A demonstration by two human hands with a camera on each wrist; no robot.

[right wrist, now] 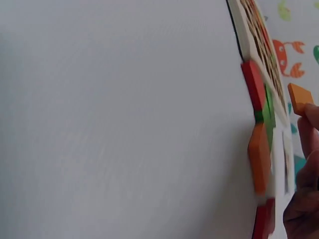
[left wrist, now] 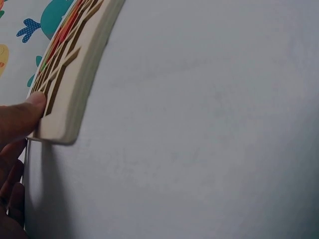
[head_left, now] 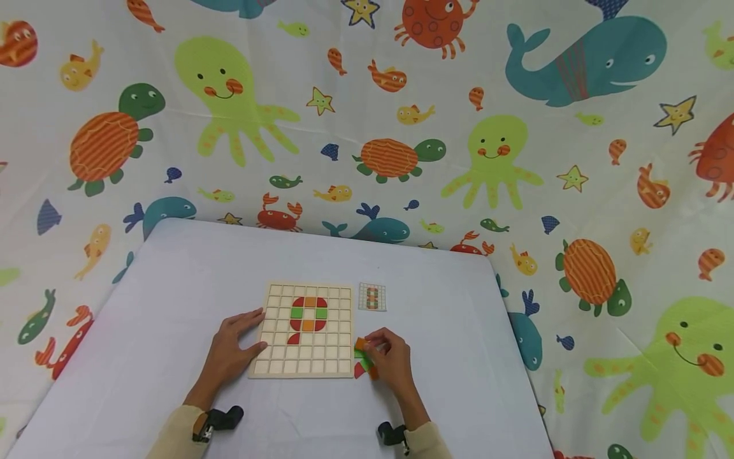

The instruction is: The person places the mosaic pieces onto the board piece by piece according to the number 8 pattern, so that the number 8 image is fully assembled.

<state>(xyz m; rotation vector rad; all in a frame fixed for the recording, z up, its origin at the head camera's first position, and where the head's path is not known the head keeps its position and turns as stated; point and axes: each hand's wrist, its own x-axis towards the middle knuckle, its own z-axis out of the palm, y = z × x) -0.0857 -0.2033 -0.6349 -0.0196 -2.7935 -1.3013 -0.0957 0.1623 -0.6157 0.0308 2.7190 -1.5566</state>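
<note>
Right hand pinching flat orange tile, left hand spread, touching gridded wooden board

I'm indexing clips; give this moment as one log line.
left hand touches grid board | right hand pinches orange tile | loose tiles beside board | card on table

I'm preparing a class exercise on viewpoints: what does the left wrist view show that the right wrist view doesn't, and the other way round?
Only the left wrist view: the left hand, its thumb on the pale wooden grid board.

Only the right wrist view: the right hand pinching a flat orange square tile, and loose red pieces, green and a thick orange block beside the board.

Both: part of the board, the white tabletop and the sea-animal fabric.
</note>
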